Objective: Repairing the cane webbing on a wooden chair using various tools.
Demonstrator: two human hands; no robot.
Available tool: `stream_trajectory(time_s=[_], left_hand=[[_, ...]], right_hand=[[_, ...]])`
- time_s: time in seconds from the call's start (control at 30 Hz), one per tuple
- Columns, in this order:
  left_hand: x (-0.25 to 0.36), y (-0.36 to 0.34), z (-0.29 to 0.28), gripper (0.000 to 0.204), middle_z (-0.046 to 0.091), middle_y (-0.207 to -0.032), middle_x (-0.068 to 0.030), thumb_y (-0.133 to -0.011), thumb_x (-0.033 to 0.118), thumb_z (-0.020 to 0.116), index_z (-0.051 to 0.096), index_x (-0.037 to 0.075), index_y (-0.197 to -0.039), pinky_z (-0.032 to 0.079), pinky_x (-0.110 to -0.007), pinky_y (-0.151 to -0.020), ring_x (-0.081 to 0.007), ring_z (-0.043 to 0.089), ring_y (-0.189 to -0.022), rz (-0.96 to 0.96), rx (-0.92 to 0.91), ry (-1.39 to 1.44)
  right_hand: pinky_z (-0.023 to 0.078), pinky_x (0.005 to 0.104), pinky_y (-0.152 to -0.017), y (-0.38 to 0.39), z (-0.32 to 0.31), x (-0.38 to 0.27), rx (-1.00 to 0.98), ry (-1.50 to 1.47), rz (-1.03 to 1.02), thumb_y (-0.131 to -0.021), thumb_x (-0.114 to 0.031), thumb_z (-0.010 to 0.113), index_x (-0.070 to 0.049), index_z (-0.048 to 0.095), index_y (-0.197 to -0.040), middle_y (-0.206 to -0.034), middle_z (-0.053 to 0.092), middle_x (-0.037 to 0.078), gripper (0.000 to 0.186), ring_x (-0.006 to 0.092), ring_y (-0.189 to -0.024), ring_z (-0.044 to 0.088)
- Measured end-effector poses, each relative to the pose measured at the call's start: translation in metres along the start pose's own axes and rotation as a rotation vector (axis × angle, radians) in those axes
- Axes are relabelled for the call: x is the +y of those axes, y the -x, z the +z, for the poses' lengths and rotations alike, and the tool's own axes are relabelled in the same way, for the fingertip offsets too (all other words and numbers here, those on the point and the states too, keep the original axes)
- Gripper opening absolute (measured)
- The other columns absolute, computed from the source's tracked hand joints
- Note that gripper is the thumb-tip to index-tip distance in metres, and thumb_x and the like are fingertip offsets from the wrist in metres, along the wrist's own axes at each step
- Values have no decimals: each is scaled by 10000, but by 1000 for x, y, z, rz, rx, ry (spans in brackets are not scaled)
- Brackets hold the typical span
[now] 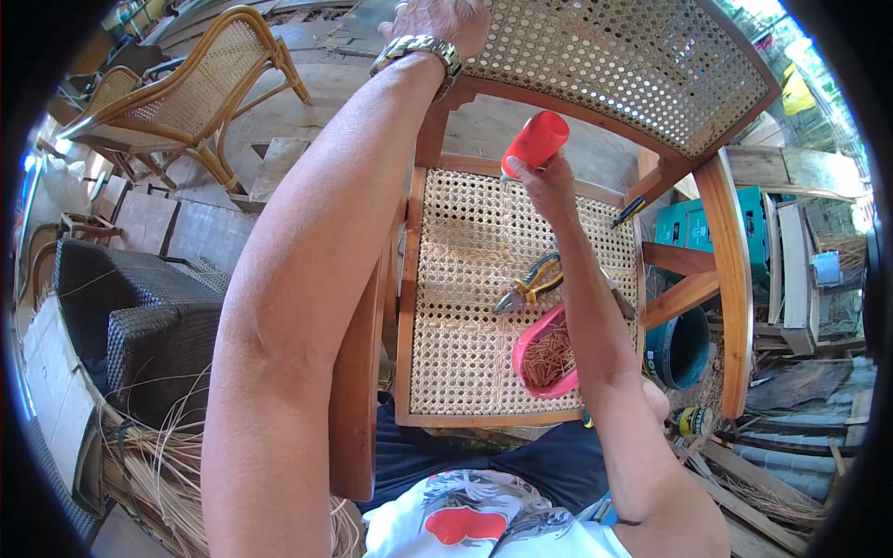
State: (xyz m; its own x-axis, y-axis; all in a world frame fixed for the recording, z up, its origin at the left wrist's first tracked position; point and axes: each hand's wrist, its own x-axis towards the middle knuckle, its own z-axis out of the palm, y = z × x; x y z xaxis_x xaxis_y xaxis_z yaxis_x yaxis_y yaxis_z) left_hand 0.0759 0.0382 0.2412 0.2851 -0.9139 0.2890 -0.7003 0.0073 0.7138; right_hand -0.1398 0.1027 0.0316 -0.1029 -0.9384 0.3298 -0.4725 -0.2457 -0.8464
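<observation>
A wooden chair stands in front of me, with a woven cane seat (456, 363) and a cane backrest (623, 65). My left hand (442, 20), above a metal watch, is closed at the backrest's upper left; its fingertips are hidden. In my right hand (551, 186) is a red bottle (537, 141), tilted above the rear part of the seat, its lower end towards the cane. Pliers (530, 286) with yellow and dark handles lie on the seat. Beside my right forearm sits a pink container (523, 353) full of short brown sticks, partly covered by the arm.
A dark tool with a yellow-marked handle (630, 212) lies at the seat's right rear edge. Left are a rattan chair (219, 79), a dark woven armchair (158, 316) and loose cane strips (167, 465). Right are a green crate (688, 223), a dark bucket (686, 349) and wood scraps.
</observation>
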Motion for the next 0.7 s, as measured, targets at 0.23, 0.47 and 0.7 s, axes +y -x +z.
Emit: stream_trajectory(time_s=[0.23, 0.47, 0.7], left_hand=[[0, 1, -1, 755, 645, -1280, -328, -1044, 620, 303, 560, -30, -1330, 428, -575, -1076, -478, 603, -1247, 8, 6, 0], [1, 0, -2, 760, 643, -1284, -329, -1042, 621, 302, 559, -31, -1333, 436, -567, -1075, -472, 601, -1253, 2, -8, 1], [1, 3, -3, 767, 643, -1277, -333, -1037, 629, 307, 563, -36, -1319, 441, -567, -1070, -475, 602, -1248, 6, 10, 16]], right_hand=[[563, 343, -876, -3, -3, 6, -92, -156, 60, -873, -172, 817, -36, 640, -1198, -1072, 754, 76, 394, 173, -987, 722], [552, 325, -878, -1, -3, 9, -45, -220, 43, -898, -124, 799, -28, 680, -1156, -1068, 754, 60, 300, 134, -983, 705], [561, 367, -861, -7, -1, 21, -4, -49, -24, -867, -207, 822, -41, 681, -1149, -1040, 776, 102, 356, 202, -967, 745]])
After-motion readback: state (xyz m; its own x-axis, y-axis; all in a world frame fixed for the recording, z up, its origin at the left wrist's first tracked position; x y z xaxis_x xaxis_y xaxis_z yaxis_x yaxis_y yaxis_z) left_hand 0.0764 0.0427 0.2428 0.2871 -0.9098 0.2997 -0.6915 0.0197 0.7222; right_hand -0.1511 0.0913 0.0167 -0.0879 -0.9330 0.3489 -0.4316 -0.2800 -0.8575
